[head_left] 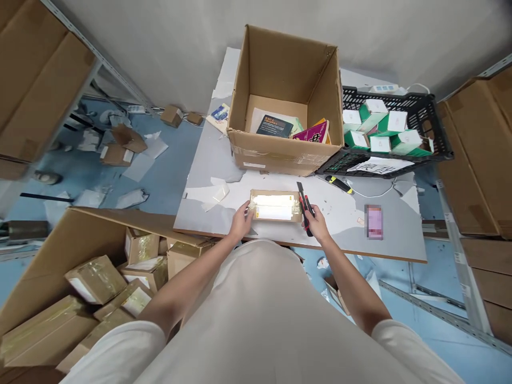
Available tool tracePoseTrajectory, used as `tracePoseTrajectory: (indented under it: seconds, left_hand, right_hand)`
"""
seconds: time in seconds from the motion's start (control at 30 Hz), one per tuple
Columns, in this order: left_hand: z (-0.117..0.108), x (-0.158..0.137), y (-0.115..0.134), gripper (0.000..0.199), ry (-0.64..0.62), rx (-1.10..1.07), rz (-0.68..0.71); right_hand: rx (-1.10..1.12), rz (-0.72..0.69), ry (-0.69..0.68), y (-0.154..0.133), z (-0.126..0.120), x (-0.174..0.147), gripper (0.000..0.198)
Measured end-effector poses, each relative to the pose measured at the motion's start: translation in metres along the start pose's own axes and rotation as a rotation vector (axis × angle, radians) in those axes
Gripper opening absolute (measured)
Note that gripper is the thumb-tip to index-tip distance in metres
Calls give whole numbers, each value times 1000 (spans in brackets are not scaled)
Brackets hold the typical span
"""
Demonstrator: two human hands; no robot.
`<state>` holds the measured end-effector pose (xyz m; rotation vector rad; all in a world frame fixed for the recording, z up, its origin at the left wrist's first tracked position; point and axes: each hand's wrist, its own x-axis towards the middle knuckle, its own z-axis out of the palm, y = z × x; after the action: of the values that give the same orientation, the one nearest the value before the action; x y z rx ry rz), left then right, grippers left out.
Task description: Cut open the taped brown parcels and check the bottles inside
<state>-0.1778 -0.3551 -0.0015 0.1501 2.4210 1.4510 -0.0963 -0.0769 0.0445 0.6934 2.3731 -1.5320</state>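
A small taped cardboard box [276, 214] with a bright white label lies near the front edge of the table. My left hand [241, 221] is closed on its left end, thumb near the top face. At the other end, my right hand [317, 223] is wrapped around a red and black box cutter [304, 205]. The cutter's tip points away from me, and it lies beside or against the box's right end; I cannot tell whether they touch. Some of the right fingers are hidden behind the cutter.
Behind stands a large open carton [280, 152] with books inside. To its right, a black crate [442, 141] holds several green-and-white boxes. A yellow-black cutter [339, 184] and a pink blurred item [375, 222] lie on the table [224, 218]. Lower left, a big carton [48, 256] contains taped parcels.
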Motion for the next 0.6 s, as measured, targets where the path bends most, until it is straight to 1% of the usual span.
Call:
tracePoseTrajectory:
  seconds: [0.07, 0.1, 0.13, 0.2, 0.23, 0.27, 0.3, 0.33, 0.37, 0.4, 0.47, 0.5, 0.6]
  left_hand:
    - [5, 5, 7, 51, -52, 49, 49]
    - [7, 6, 11, 50, -45, 91, 86]
    - [9, 6, 15, 49, -11, 141, 135]
    - [14, 3, 20, 42, 52, 251, 287]
    - [16, 1, 21, 38, 39, 298, 386]
    - [18, -1, 22, 34, -12, 335, 485]
    - [21, -3, 22, 31, -86, 363, 573]
    - [23, -5, 20, 29, -156, 383, 636]
    - [25, -5, 19, 29, -205, 397, 672]
    - [28, -6, 17, 30, -225, 407, 684]
    - [31, -5, 13, 33, -222, 416, 683]
    - [32, -4, 11, 35, -217, 415, 683]
    - [35, -1, 10, 36, -204, 398, 679]
  right_hand:
    - [49, 61, 90, 11, 0, -15, 52]
    - [54, 79, 118, 15, -1, -22, 53]
    - [27, 75, 135, 17, -3, -28, 54]
    - [-112, 7, 184, 12, -8, -35, 54]
    - [-218, -54, 202, 6, -10, -36, 53]
    - [-340, -125, 196, -3, -12, -35, 51]
    - [-470, -201, 163, -14, -13, -31, 48]
    - [-601, -269, 81, -26, -14, -26, 47]
    - [-726, -328, -29, -39, -13, -20, 46]
    - [-844, -374, -139, -51, -11, -13, 46]
    - [-1037, -419, -289, -71, -6, 1, 48]
    - [-1112, -431, -339, -79, -3, 7, 49]
    - [-1261, -459, -404, -92, 3, 17, 50]
